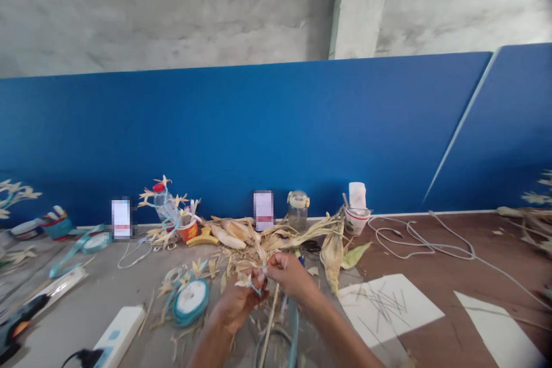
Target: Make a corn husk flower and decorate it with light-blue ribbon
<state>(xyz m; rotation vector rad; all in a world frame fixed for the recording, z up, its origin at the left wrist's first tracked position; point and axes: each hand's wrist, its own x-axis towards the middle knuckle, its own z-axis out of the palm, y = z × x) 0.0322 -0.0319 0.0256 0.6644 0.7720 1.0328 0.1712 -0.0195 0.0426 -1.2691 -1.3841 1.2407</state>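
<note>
My left hand (236,301) and my right hand (290,275) meet above the table, fingers pinched together on a small dried corn-husk flower (245,280) tied with teal ribbon (257,287). A thin wooden stick (269,325) runs down from the flower between my wrists. A spool of teal ribbon (190,299) lies just left of my left hand. Behind my hands lies a pile of dried corn husks (276,236).
A blue partition (276,138) backs the table. Along it stand a glass jar (298,210), a paper cup (356,219), a plastic bottle with husk flowers (163,202) and a red cup (188,230). White cables (414,241) and white sheets (388,302) lie right; a power strip (118,330) lies left.
</note>
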